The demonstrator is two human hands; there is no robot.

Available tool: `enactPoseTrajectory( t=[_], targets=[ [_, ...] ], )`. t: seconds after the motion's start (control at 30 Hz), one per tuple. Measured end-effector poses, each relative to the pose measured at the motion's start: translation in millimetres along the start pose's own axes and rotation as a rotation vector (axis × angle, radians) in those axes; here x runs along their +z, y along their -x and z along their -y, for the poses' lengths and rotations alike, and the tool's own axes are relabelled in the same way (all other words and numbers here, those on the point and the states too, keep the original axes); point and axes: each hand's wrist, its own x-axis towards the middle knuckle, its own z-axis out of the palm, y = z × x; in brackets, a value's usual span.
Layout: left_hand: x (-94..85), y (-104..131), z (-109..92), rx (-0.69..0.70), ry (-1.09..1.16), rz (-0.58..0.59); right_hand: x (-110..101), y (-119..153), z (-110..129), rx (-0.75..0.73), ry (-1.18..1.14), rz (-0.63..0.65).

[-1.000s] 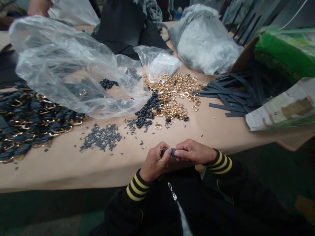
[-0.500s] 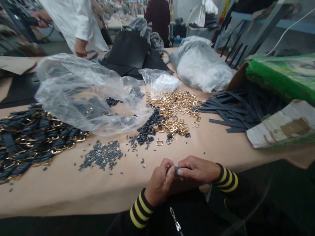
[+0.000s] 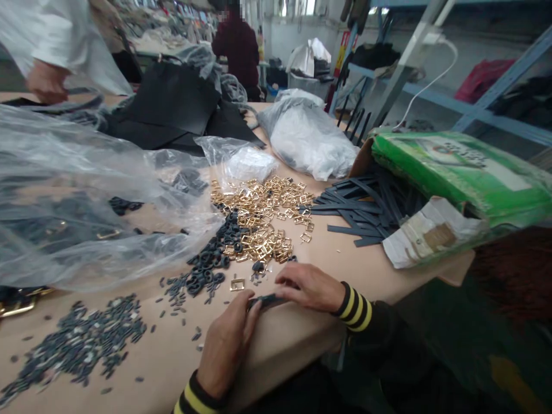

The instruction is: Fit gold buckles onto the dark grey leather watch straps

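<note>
A short dark strip (image 3: 268, 300) lies between my two hands at the table's near edge. My left hand (image 3: 228, 339) pinches its left end between thumb and fingers. At the other end, the curved fingers of my right hand (image 3: 308, 286) rest on the strip. One gold buckle (image 3: 237, 284) lies just beyond my left hand. Behind it are a heap of gold buckles (image 3: 267, 244) and a cluster of dark rings (image 3: 207, 267). Many small dark pieces (image 3: 86, 339) are spread at the left.
Clear plastic sheeting (image 3: 107, 167) covers the left. Black sheets (image 3: 172, 103) and a stuffed plastic bag (image 3: 306, 132) lie at the back. Dark strips (image 3: 371, 201) spill from a green box (image 3: 466, 167) at the right. Another person's hand (image 3: 48, 81) is at the far left.
The view has swung right, so things on the table appear further left. My hands have moved forward onto the table edge and slightly apart, and more of the dark strip shows.
</note>
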Motion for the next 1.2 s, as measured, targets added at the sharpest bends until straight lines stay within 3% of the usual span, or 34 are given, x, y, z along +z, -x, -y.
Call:
enactPoseTrajectory(
  t=[0.07,0.13,0.17,0.27,0.37,0.43,0.5,0.57,0.63,0.73,0.83,0.97,1.07,1.2],
  targets=[
    [1.5,-2,3,0.05,-0.046,-0.051,-22,4,-23,0.16,0.111,-0.189],
    [1.6,-2,3,0.049,-0.062,-0.071,-43,12,-51,0.474,0.357,-0.332],
    [1.5,-3,2,0.036,-0.063,-0.076,-52,17,-65,0.557,0.409,-0.37],
    [2.1,-3,1,0.007,-0.038,-0.105,-68,29,-98,0.657,0.463,-0.383],
    [3.6,-3,3,-0.013,0.01,-0.192,-71,30,-107,0.654,0.476,-0.357],
    [2.7,-2,3,-0.052,0.036,-0.242,-67,28,-94,0.622,0.484,-0.355],
    [-1.7,0,-1,-0.116,0.091,-0.261,-58,23,-67,0.518,0.478,-0.366],
    [-9.3,3,-13,-0.213,0.22,-0.226,-46,19,-31,0.269,0.418,-0.368],
    [-17.6,5,-27,-0.328,0.428,-0.139,-31,15,5,0.046,0.255,-0.207],
    [-24.7,5,-41,-0.476,0.759,0.033,-13,11,39,-0.082,-0.046,0.011],
    [-24.7,9,-41,-0.602,1.003,0.074,-1,11,42,-0.012,-0.332,0.139],
    [-23.3,16,-36,-0.735,1.207,-0.001,5,16,29,0.118,-0.581,0.266],
    [-24.5,18,-35,-0.773,1.251,-0.032,7,21,26,0.164,-0.6,0.279],
    [-28.4,16,-33,-0.761,1.294,-0.118,9,27,30,0.093,-0.396,0.301]
  ],
)
